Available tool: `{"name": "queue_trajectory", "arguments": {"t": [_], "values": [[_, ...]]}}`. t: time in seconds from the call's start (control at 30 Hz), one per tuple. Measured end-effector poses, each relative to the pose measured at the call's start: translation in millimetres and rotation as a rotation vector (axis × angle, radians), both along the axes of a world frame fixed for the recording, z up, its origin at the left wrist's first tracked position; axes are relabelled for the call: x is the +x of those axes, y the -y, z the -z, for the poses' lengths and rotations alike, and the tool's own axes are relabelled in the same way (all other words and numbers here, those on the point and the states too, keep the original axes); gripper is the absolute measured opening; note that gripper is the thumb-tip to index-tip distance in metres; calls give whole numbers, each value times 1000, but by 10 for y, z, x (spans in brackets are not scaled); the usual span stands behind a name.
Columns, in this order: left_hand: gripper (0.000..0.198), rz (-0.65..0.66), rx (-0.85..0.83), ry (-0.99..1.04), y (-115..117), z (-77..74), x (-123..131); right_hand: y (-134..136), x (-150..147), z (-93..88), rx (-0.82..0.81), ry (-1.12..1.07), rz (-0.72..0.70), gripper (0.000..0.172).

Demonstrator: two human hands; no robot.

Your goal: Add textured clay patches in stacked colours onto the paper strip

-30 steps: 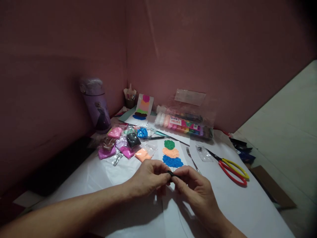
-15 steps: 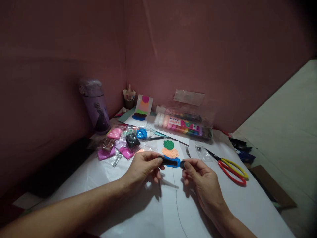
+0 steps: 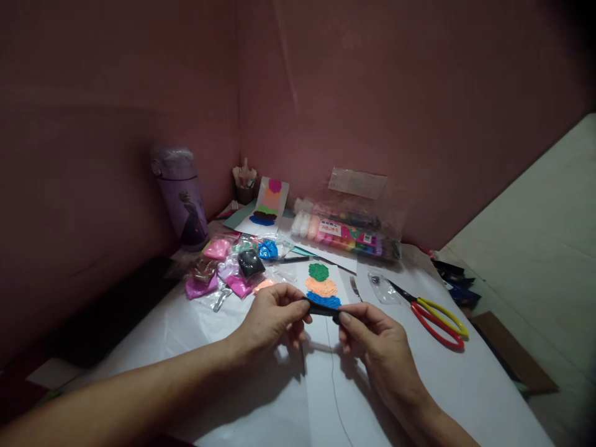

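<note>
A strip of black modelling clay (image 3: 323,308) stretches between my two hands above the paper. My left hand (image 3: 274,313) pinches its left end between thumb and fingertips. At the other end, my right hand (image 3: 372,335) grips the clay between thumb and fingers, with a small dark lump showing at the fingertips. Just behind the strip lies a white paper strip (image 3: 342,372) bearing a green clay patch (image 3: 319,272), a peach clay patch (image 3: 321,287) and a blue clay patch (image 3: 323,300). A thin curving line runs down the paper below them.
Bagged clays, including a black packet (image 3: 251,264), lie left of the paper. Scissors (image 3: 437,323), a small fork (image 3: 355,287) and a clear bag (image 3: 382,288) are at right. Behind stand a purple bottle (image 3: 181,202), a layered clay picture (image 3: 267,208) and a clay pack (image 3: 344,236).
Half a second ago the strip in my left hand and the black lump in my right were apart. My right hand has moved slightly left and down, and the two pieces now meet.
</note>
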State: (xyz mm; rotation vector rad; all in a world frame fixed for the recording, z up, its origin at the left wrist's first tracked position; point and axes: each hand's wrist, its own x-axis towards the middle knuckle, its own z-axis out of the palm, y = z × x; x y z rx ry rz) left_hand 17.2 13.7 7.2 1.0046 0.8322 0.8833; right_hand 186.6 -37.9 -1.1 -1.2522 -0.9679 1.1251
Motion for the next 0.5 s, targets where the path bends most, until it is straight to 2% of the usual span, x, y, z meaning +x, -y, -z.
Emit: {"name": "queue_trajectory", "arguments": {"t": [0.07,0.2,0.37,0.5], "values": [[27,4,-11,21,-8,-3,-15,-26,29,18,-27,-35,20,25],[28,96,-15,-24,18,2,-12,-25,-8,-1,-21,-1,14,27],[34,183,-6,-49,76,76,40,59,-107,-56,25,89,-89,20],[25,216,40,-75,80,95,57,91,-101,-37,34,90,-171,22]]}}
